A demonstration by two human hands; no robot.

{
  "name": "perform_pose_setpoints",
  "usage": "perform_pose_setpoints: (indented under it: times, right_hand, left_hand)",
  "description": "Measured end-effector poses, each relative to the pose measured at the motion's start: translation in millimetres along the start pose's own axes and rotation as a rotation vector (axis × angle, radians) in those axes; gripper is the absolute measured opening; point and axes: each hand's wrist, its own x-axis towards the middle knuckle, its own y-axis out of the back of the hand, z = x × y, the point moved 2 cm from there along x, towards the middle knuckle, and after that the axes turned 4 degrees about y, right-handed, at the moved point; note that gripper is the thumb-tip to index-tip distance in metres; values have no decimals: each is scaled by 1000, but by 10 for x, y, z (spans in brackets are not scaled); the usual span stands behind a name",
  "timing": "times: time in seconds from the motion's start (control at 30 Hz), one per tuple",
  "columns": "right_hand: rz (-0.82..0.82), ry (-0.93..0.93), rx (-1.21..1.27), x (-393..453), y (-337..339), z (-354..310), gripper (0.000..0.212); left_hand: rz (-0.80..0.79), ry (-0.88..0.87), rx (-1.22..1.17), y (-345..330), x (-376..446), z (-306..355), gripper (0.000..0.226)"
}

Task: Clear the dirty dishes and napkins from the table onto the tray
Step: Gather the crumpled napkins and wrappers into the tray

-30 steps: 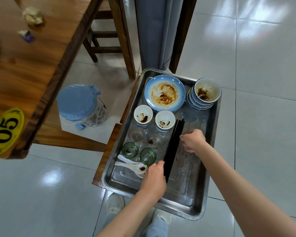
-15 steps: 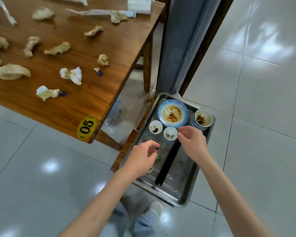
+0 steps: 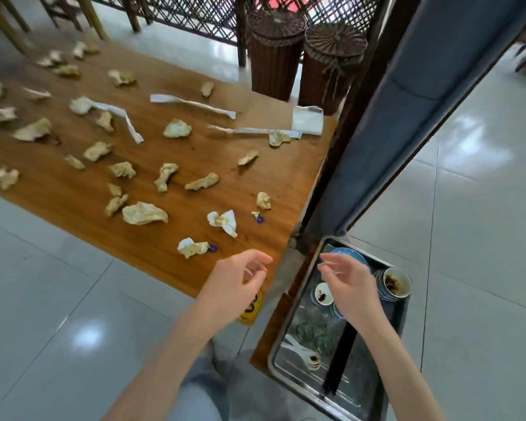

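Nearest, right: rectangular steel tray point(image 3: 289, 376), its near corner cut off by the frame edge. On it, black chopsticks point(image 3: 339, 363), white ceramic spoons point(image 3: 299, 352), green glass cups point(image 3: 324, 344), blurred. My right hand point(image 3: 351, 288) hangs over the tray, fingers loosely curled, holding nothing; it hides part of the small white sauce dishes point(image 3: 323, 293) and the blue plate point(image 3: 351, 255). Stacked blue-rimmed bowls point(image 3: 397, 282) sit right of it. My left hand point(image 3: 236, 284) hovers over the wooden table point(image 3: 73, 192) corner, fingers relaxed, empty, covering a yellow number tag point(image 3: 252, 309). Farther left, crumpled stained napkins point(image 3: 145, 213) scatter across the table; far ones smear.
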Motion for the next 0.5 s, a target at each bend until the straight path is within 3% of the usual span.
perform_pose_setpoints:
  times: [0.23,0.5]
  right_hand:
    - [48,-10,-34,320,-580,-680,14]
    - [-12,8,-86,772,-962,-1142,16]
  left_hand:
    - [-19,-41,67,1048,298,-286,25]
    - [20,19,124,1581,627,-679,22]
